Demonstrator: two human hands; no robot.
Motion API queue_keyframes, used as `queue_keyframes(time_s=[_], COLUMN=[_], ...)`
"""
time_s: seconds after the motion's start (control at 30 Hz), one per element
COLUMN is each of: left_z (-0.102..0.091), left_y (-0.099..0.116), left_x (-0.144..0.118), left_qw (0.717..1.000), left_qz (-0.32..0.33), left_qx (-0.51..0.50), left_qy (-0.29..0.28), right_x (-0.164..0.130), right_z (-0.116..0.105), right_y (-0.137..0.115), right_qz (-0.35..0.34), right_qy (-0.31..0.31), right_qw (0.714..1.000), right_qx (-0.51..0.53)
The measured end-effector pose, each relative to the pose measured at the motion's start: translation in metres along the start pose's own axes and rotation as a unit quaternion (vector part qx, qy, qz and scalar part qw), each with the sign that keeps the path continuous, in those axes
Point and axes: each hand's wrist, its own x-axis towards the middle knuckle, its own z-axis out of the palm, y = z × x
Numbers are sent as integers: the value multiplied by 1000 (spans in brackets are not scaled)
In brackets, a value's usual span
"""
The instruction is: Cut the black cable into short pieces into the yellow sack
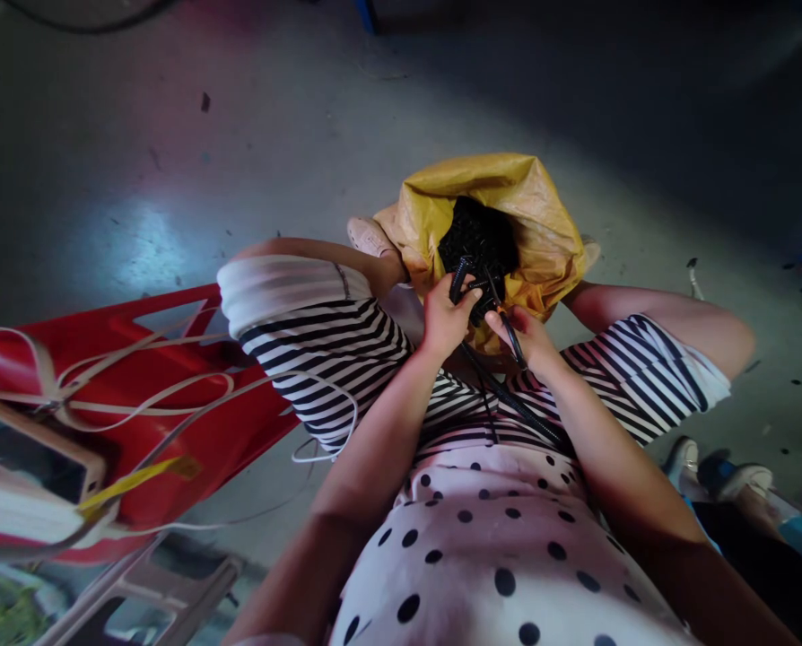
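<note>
I sit with a yellow sack (pixel 542 224) between my knees, its mouth open on a heap of black corrugated tube pieces (pixel 478 238). My left hand (pixel 445 318) grips one short black tube piece (pixel 459 278) at the sack's mouth. My right hand (pixel 526 336) pinches a thin black cable (pixel 512 341) that runs down across my striped shorts. Both hands are close together, just in front of the sack.
A red plastic crate (pixel 172 395) lies at my left with white straps (pixel 138 395) draped over it. A light stool frame (pixel 138 583) stands at the lower left. Another person's shoes (pixel 730 471) show at the right. Grey concrete floor (pixel 239 152) lies ahead.
</note>
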Motion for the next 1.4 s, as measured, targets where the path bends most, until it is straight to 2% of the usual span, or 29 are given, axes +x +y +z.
queue_keyframes(time_s=[0.13,0.3,0.57,0.93,1.23,1.4], left_z=[2,5,7,6,5,6], left_y=[-6,-13,-13,-10,-11,-14], left_x=[5,6,7,5,3,4], left_qw=[1000,999,996,998,999,1000], left_qz=[-14,-40,-77,-54,-46,-12], left_qx=[-3,-18,-39,-19,-21,0], left_qy=[3,2,10,10,-19,-13], right_x=[0,-2,-5,-10,-5,-6], right_z=[3,5,5,3,2,3], right_y=[4,2,2,-5,1,-3], right_qz=[13,32,30,13,32,27], right_qy=[-18,-11,-34,-49,-60,-61], right_qw=[1000,998,993,998,995,995], right_qx=[20,61,107,25,69,75])
